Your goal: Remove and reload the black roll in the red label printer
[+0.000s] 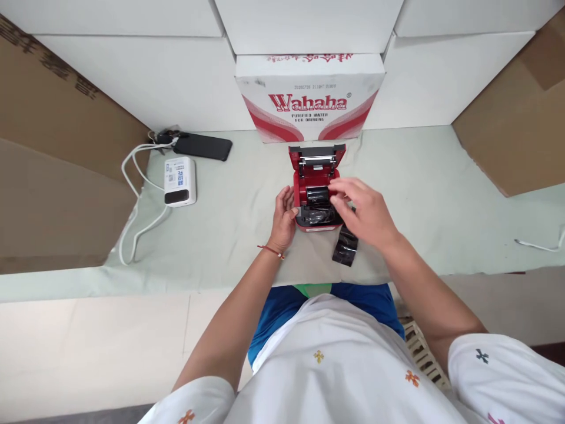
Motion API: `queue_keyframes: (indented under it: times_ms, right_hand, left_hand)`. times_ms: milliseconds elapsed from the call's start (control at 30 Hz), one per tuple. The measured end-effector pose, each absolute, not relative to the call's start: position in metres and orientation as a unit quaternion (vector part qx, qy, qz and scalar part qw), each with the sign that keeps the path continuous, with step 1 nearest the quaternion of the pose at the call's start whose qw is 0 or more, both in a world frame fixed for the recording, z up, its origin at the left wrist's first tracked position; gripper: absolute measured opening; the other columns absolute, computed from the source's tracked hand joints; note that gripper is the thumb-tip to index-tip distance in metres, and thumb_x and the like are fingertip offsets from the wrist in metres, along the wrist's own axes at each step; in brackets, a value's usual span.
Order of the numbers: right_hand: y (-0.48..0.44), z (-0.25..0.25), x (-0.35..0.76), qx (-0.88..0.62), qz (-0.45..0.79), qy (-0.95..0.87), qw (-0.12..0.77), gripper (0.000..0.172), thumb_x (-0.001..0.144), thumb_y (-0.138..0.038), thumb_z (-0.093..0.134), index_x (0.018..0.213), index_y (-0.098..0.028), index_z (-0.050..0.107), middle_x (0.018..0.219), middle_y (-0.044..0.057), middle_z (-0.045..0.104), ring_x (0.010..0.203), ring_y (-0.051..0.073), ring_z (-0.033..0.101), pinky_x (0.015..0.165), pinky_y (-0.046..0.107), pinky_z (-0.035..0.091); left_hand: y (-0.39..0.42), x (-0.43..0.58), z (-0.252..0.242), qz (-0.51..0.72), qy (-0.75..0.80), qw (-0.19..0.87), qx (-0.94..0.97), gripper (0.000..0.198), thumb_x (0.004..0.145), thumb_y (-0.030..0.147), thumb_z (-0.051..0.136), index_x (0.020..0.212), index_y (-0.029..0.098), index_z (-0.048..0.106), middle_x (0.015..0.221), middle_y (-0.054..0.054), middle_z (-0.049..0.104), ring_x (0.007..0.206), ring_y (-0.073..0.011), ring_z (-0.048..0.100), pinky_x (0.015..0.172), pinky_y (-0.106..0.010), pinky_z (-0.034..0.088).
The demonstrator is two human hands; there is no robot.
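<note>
A small red and black label printer [302, 221] stands on the cloth with its lid [316, 156] raised. A shiny black roll [318, 195] lies in its red compartment, and black film stretches across the front part. My left hand [283, 219] grips the printer's left side, thumb at the front corner. My right hand [364, 211] is over the printer's right side, its fingertips beside the right end of the roll; thumb and fingers are apart, and whether they touch the roll is unclear. A loose black strip [345, 246] lies below my right hand, at the printer's front right.
A Wahaha water carton [311, 103] stands just behind the printer, against stacked white boxes [145, 79]. Brown cartons flank both sides. At left lie a black phone [203, 146], a white power bank [179, 181] and a looped white cable [126, 227]. Another cable end [538, 246] lies far right.
</note>
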State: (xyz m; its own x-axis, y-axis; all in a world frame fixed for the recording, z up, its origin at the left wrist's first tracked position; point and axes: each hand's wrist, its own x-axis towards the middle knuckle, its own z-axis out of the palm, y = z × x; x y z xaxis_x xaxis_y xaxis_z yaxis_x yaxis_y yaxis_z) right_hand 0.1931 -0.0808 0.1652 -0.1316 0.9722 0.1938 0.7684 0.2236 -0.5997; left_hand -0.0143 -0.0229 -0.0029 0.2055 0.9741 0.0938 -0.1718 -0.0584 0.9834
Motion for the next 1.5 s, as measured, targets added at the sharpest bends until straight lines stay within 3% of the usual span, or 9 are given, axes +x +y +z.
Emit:
queue_keyframes:
  times_ms: [200,333,533,667,767,867,1000,1233,1500]
  right_hand:
    - [-0.009,0.159,0.169,-0.625,0.144,-0.767,-0.009,0.033,0.096,-0.019,0.062,0.125,-0.020,0.076,0.124,0.015,0.080,0.112,0.035,0.075,0.090,0.043,0.059]
    - [0.008,0.154,0.154,-0.642,0.132,-0.747,-0.112,0.031,0.090,-0.015,0.068,0.118,-0.016,0.080,0.120,0.021,0.080,0.112,0.039,0.076,0.088,0.044,0.060]
    - [-0.010,0.164,0.169,-0.658,0.157,-0.737,0.004,0.030,0.090,-0.023,0.070,0.119,-0.017,0.077,0.118,0.017,0.079,0.105,0.034,0.074,0.085,0.041,0.057]
    - [-0.051,0.185,0.215,-0.674,0.254,-0.668,0.184,0.031,0.088,-0.035,0.072,0.114,-0.018,0.076,0.103,0.007,0.077,0.078,0.020,0.067,0.072,0.032,0.051]
    - [-0.085,0.188,0.267,-0.688,0.356,-0.587,0.236,0.047,0.085,-0.055,0.074,0.114,-0.019,0.075,0.086,0.002,0.074,0.063,0.016,0.058,0.062,0.030,0.044]
    - [-0.112,0.168,0.314,-0.738,0.356,-0.544,0.179,0.045,0.078,-0.058,0.077,0.104,-0.021,0.076,0.079,0.001,0.073,0.062,0.017,0.058,0.063,0.031,0.044]
    - [-0.131,0.128,0.343,-0.798,0.257,-0.540,0.078,0.028,0.077,-0.042,0.072,0.096,-0.022,0.077,0.088,0.005,0.075,0.070,0.022,0.063,0.071,0.036,0.048]
    - [-0.132,0.107,0.300,-0.754,0.218,-0.591,0.187,0.033,0.095,-0.036,0.061,0.119,-0.021,0.077,0.117,0.010,0.074,0.068,0.018,0.064,0.075,0.036,0.053]
    - [-0.105,0.093,0.251,-0.723,0.208,-0.658,0.029,0.039,0.098,-0.024,0.062,0.136,-0.020,0.071,0.128,0.012,0.073,0.100,0.028,0.072,0.080,0.034,0.052]
  left_hand:
    - [-0.019,-0.013,-0.012,0.528,0.365,0.579,0.502,0.082,0.083,0.071,0.072,0.149,0.030,0.047,0.166,-0.014,0.049,0.159,-0.0330,0.045,0.132,-0.053,0.037]
    - [-0.018,-0.012,-0.014,0.525,0.377,0.572,0.505,0.083,0.083,0.073,0.071,0.149,0.030,0.047,0.165,-0.015,0.049,0.159,-0.0334,0.045,0.133,-0.053,0.035]
    - [-0.023,-0.012,-0.009,0.536,0.390,0.544,0.514,0.077,0.091,0.076,0.062,0.148,0.027,0.049,0.162,-0.016,0.053,0.156,-0.0325,0.049,0.132,-0.051,0.038]
    - [-0.026,-0.010,-0.003,0.542,0.418,0.543,0.486,0.062,0.099,0.071,0.056,0.142,0.026,0.054,0.155,-0.014,0.060,0.148,-0.0285,0.057,0.128,-0.049,0.043]
    - [-0.027,-0.010,0.001,0.535,0.439,0.537,0.482,0.053,0.102,0.065,0.056,0.136,0.025,0.061,0.149,-0.011,0.065,0.141,-0.0268,0.063,0.124,-0.048,0.047]
    - [-0.027,-0.010,0.003,0.530,0.443,0.531,0.490,0.046,0.103,0.060,0.059,0.132,0.024,0.066,0.143,-0.010,0.070,0.135,-0.0257,0.066,0.120,-0.046,0.051]
    - [-0.026,-0.011,0.002,0.537,0.438,0.532,0.487,0.041,0.101,0.055,0.065,0.127,0.024,0.070,0.140,-0.009,0.072,0.130,-0.0242,0.068,0.117,-0.043,0.052]
    - [-0.023,-0.013,-0.003,0.534,0.443,0.521,0.497,0.040,0.100,0.053,0.067,0.125,0.023,0.071,0.132,-0.009,0.076,0.120,-0.0215,0.071,0.109,-0.040,0.056]
    - [-0.025,-0.011,0.004,0.536,0.440,0.541,0.476,0.038,0.097,0.050,0.072,0.122,0.022,0.071,0.131,-0.009,0.076,0.121,-0.0227,0.071,0.110,-0.041,0.056]
